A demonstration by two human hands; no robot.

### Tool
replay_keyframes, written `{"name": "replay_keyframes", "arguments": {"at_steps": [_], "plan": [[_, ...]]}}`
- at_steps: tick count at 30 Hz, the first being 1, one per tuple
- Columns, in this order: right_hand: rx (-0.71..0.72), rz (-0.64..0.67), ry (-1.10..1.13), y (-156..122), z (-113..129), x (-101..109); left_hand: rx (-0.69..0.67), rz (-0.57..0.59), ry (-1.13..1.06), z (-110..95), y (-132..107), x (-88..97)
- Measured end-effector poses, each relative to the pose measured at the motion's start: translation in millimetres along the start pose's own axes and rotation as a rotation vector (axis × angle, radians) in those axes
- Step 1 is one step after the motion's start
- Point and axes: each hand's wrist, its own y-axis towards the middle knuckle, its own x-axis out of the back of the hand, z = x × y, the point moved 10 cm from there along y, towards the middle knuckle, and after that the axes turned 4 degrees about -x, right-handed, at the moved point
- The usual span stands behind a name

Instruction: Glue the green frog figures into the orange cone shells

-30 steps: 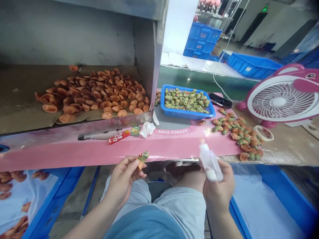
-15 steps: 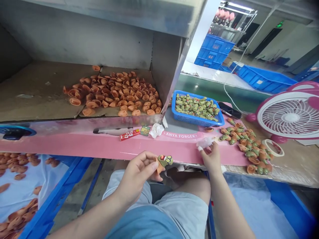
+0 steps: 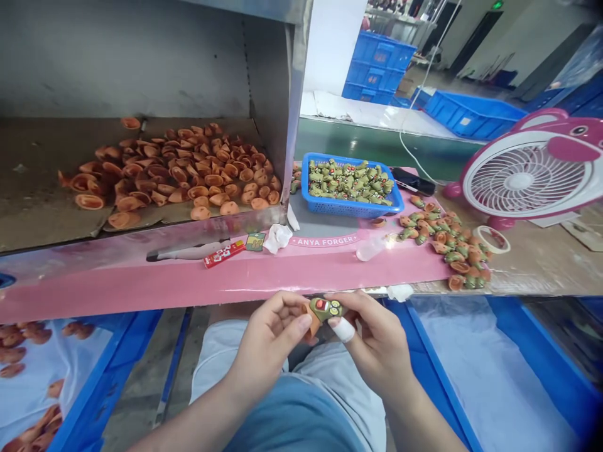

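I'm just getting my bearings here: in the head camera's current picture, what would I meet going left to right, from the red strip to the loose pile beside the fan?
Red strip, crumpled white wad, held green-and-orange piece, clear bottle, loose green-and-orange pile.

I have shells in the booth at left; right of it, figurines in a basket, a bottle nearer, then a fan farther right.

Green light is glowing far back | white post is standing | gray floor is showing below
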Motion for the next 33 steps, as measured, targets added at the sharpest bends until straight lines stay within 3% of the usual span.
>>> {"name": "replay_keyframes", "arguments": {"at_steps": [14,33], "plan": [[0.019,-0.037,0.048,-7.3,-1.5,6.7,0.083,0.021,0.007,12.9,-4.0,-1.7],[0.092,0.024,-0.114,-12.0,3.0,-1.9,0.131,0.028,0.077,17.1,-1.7,2.2]]}}
